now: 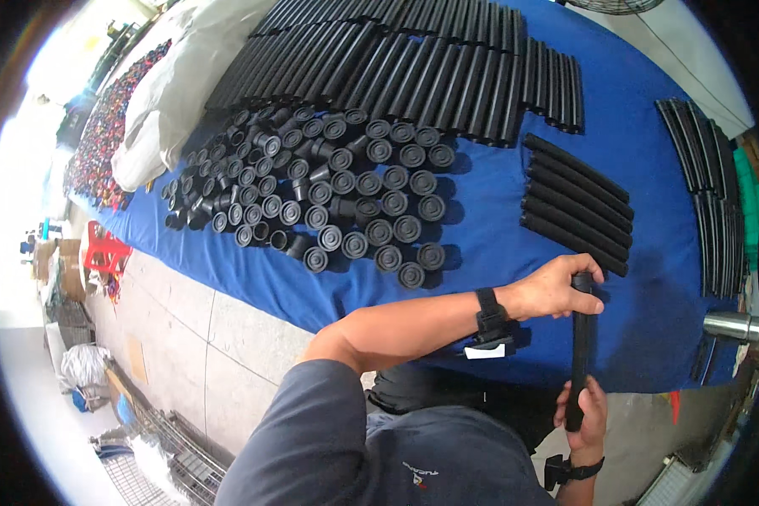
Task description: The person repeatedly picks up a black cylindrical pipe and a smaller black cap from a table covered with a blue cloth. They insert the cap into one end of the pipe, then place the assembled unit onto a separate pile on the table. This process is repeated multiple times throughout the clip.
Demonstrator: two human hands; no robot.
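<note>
A long black tube [580,350] stands roughly upright in the picture in front of me, near the table's front edge. My left hand [557,288] is closed around its far end, thumb on one side and fingers over the top. Lower down, my right hand [589,415] has its fingers and thumb wrapped about the near end. Just beyond my left hand lies a short row of similar black tubes [578,202], side by side and slanted. Left of them, many black round caps [354,244] with ringed faces are spread out, some tipped on their sides.
Rows of black tubes [354,67] cover the far part of the blue cloth [481,261]. More tubes [707,194] line the right edge, near a shiny metal cylinder [732,326]. A white sheet [173,101] lies at far left, and a red stool [105,250] stands on the floor.
</note>
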